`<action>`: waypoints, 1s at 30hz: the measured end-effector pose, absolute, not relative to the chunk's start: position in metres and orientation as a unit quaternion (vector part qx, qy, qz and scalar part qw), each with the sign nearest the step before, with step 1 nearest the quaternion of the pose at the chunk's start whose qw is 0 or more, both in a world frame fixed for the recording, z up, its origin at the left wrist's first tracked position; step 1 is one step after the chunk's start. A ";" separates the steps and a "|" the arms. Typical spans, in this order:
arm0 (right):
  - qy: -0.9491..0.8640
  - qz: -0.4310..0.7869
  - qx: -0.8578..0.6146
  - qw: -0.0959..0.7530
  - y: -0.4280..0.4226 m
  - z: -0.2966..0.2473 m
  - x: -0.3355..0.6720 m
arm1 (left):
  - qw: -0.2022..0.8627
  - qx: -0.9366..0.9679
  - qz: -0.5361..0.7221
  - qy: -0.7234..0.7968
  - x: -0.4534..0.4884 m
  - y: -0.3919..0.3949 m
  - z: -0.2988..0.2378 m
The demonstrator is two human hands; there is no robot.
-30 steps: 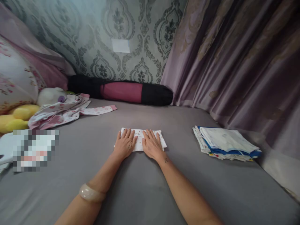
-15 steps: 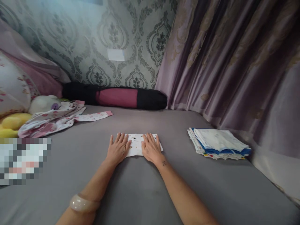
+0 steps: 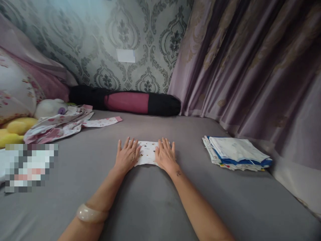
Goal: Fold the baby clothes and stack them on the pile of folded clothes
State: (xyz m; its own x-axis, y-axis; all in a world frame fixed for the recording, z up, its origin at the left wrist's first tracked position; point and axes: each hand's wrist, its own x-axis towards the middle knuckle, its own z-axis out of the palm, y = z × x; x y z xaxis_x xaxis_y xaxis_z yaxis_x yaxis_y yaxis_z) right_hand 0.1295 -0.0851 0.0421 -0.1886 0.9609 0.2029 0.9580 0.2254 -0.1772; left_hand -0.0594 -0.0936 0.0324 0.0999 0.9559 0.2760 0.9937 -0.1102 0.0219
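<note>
At the centre of the frame we press our left hand point(image 3: 127, 156) and right hand point(image 3: 166, 156), flat and open-palmed, on a small folded printed cloth point(image 3: 146, 153) on the grey bedsheet point(image 3: 155, 201); even pressure from both palms seems best for a crisp fold.

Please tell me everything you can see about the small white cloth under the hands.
The cloth is white with small dark and orange prints, and looks like soft cotton. It is folded into a flat rectangle lying on the grey sheet. The left hand and right hand press flat on its two ends, fingers spread, so only its middle shows.
</note>
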 end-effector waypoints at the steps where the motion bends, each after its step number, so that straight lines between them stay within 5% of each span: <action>1: -0.762 -0.002 -0.633 0.136 -0.084 0.042 0.131 | 0.089 -0.736 -0.114 -0.661 -0.061 -0.093 0.031; 30: -0.716 0.025 -0.690 0.104 -0.071 0.032 0.152 | 0.007 -0.673 -0.101 -0.733 -0.083 -0.085 0.022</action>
